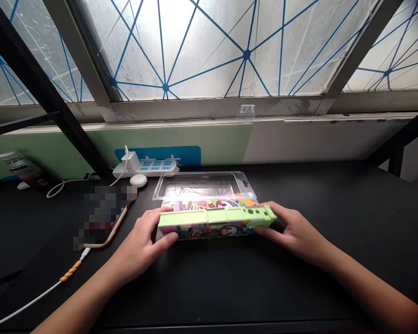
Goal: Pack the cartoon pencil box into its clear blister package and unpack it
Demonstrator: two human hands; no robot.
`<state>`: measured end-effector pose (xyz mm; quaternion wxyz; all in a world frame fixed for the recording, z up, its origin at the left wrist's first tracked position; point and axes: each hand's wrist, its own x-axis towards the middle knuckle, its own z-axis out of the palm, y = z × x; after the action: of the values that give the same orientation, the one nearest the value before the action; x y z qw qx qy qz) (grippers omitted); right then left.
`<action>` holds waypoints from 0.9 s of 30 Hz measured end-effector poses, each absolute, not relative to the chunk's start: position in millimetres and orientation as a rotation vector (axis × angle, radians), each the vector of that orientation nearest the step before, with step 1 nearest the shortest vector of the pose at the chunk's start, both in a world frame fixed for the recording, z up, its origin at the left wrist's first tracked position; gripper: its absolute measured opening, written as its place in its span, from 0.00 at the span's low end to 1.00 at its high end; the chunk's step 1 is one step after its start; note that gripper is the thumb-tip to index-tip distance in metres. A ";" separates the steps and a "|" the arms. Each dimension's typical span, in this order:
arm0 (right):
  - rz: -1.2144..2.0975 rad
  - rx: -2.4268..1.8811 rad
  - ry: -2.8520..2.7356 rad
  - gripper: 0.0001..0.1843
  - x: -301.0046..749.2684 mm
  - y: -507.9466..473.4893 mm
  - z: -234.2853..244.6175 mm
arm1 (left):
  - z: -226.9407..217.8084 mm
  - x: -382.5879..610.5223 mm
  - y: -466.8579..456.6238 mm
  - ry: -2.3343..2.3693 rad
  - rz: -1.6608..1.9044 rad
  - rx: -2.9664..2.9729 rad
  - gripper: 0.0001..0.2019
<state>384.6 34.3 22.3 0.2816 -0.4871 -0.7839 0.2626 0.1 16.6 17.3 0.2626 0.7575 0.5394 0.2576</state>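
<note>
Green case (pixel 216 223), gripped at both ends

Two hands hold one case near mid-table: the left hand (pixel 148 239) is closed on its left end, the right hand (pixel 292 232) on its right, thumbs in front. Behind it are one clear tray (pixel 242 178) and one printed card (pixel 209 203). Farther left: one power strip (pixel 156 166) with one plug (pixel 130 161), one white oval (pixel 138 180), one bottle (pixel 24 169).

Smooth black table (pixel 230 287); green-and-grey wall (pixel 223 139); blue-lined window (pixel 202 51), three panes showing.

Some fingers are hidden — so is part of the card. One pixelated object (pixel 102 213) is unreadable — whether the case touches the table, I cannot tell.
</note>
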 end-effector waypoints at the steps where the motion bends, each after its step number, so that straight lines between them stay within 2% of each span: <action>1: 0.726 -1.348 -2.076 0.18 384.4 35.5 22.0 | 17.4 0.9 17.3 1.453 0.670 2.087 0.25; 4: 0.753 -1.422 -2.029 0.20 383.3 38.8 21.4 | 18.1 4.0 19.3 1.472 0.599 2.173 0.22; 11: 0.695 -1.630 -2.103 0.23 378.5 39.4 23.7 | 12.6 5.9 21.4 1.687 0.603 2.110 0.26; 16: 0.439 -1.739 -2.164 0.25 374.5 36.9 20.9 | 11.9 5.2 19.7 1.663 0.589 2.118 0.23; 19: 0.199 -1.676 -2.199 0.22 374.7 36.6 17.3 | 11.3 3.7 16.0 1.645 0.604 2.009 0.23; 24: -0.285 -1.448 -2.291 0.15 365.7 36.3 17.4 | 7.8 0.0 12.0 1.602 0.702 1.880 0.32; 27: -0.343 -1.293 -2.399 0.13 346.5 35.1 22.6 | 8.5 -0.2 12.5 1.595 0.667 1.941 0.41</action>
<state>346.5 35.1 22.6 0.1959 -0.4616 -0.8565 -0.1225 -0.2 12.5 8.5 0.2679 0.7195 0.5911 0.2471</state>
